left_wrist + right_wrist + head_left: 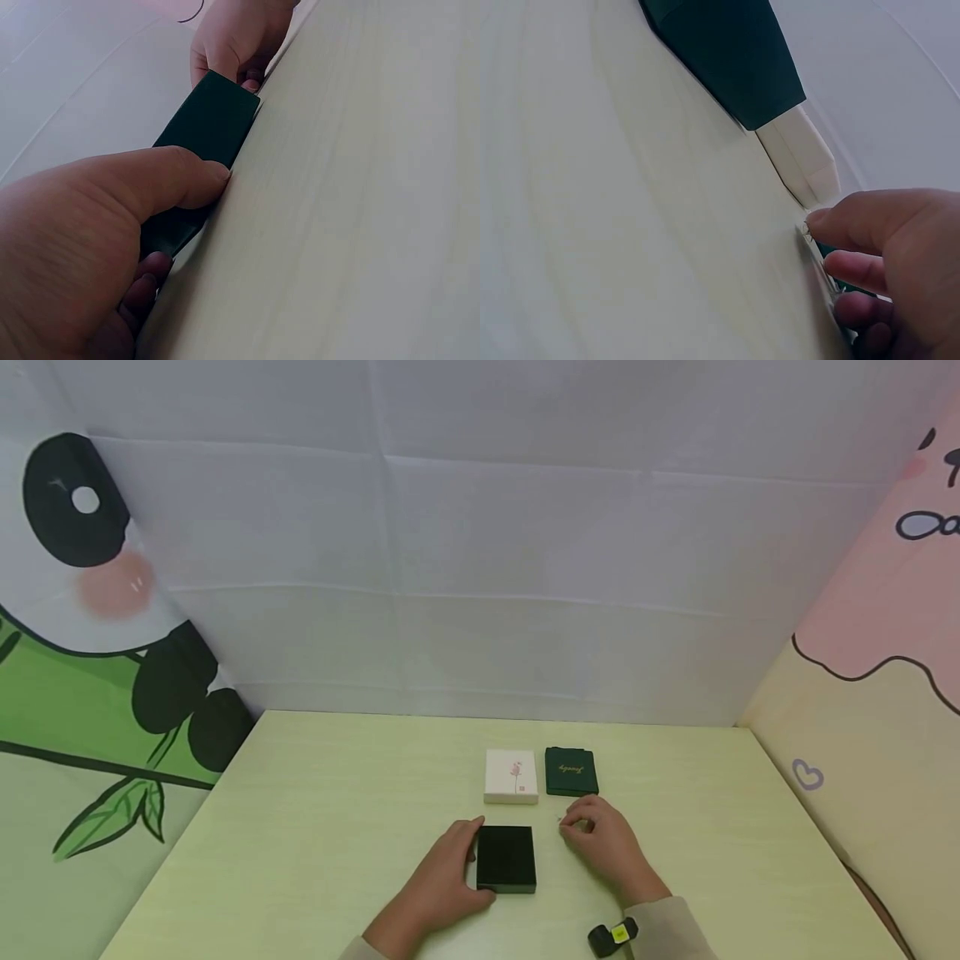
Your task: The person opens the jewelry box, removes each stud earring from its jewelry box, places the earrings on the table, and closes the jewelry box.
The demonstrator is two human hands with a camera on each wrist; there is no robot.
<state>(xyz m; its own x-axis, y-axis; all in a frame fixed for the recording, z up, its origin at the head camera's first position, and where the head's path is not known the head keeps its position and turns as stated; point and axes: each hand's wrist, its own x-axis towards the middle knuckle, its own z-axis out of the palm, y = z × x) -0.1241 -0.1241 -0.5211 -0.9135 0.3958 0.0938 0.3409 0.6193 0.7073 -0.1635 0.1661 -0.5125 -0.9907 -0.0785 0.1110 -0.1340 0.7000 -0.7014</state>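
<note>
On the table lies a dark green box (506, 858) with a near-black top. My left hand (450, 881) holds it at its left side; in the left wrist view the thumb (187, 180) lies along the box's near side wall. To the right of the box, my right hand (606, 845) is low over the table, thumb and index finger together at a tiny shiny thing (808, 231). It is too small to tell its kind. The other fingers of that hand are curled, and a glint shows near them.
Behind the dark green box lies a white box (511, 777) with a pink flower print. Beside it is a green pouch (571, 771) with gold lettering, just beyond my right hand. A white sheet (480, 543) hangs behind the table (337, 793); printed panels flank both sides.
</note>
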